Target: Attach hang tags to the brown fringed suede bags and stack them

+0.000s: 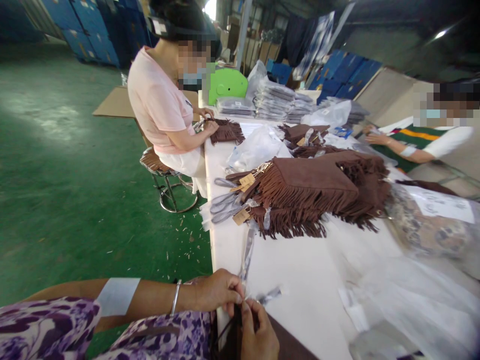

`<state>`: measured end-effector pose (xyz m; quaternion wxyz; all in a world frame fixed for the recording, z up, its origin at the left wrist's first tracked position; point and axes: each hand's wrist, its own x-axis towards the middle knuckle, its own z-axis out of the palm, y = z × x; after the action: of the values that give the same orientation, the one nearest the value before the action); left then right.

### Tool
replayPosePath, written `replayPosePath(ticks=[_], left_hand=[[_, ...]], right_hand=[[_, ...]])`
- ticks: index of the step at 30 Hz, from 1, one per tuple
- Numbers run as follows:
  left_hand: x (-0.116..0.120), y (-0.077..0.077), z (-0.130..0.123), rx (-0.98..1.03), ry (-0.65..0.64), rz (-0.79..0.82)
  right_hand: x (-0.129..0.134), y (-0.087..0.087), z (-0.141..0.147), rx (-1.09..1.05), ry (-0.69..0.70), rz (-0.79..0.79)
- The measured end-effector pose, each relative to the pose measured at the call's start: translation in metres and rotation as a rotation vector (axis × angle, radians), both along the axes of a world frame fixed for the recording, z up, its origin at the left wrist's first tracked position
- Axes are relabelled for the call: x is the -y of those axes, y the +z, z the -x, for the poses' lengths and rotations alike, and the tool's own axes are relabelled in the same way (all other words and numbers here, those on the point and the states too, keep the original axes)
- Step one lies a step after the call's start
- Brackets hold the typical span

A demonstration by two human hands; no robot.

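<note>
My left hand (217, 294) comes in from the left, thumb and fingers pinched together at the table's near edge. My right hand (259, 330) meets it fingertip to fingertip, also in a pinch. What sits between the fingertips is too small and hidden to name. Beneath both hands lies a dark brown bag (290, 345), partly cut off by the bottom of the view. A strap in clear plastic wrap (247, 252) runs up the table from the fingertips. Another short wrapped piece (270, 296) lies just right of them.
Brown fringed bags (315, 182) with paper tags (243, 185) are piled mid-table. Clear plastic bags (420, 300) lie at right. A co-worker in pink (161, 100) handles a fringed bag (227, 132) at the left edge; another person (412, 140) sits opposite. Wrapped stacks (273, 100) stand behind.
</note>
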<state>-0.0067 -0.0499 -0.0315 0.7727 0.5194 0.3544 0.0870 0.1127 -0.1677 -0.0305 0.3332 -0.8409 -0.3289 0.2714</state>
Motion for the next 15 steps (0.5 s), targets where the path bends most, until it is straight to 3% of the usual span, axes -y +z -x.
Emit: replayPosePath(ticks=[8,15], left_hand=[[0.001,0.002,0.000,0.001,0.001,-0.003],[-0.010,0.000,-0.004,0.055,0.048,0.100]], right_hand=[[-0.002,0.004,0.000,-0.016,0.033,0.055],[0.001,0.004,0.000,0.004,-0.024,0.060]])
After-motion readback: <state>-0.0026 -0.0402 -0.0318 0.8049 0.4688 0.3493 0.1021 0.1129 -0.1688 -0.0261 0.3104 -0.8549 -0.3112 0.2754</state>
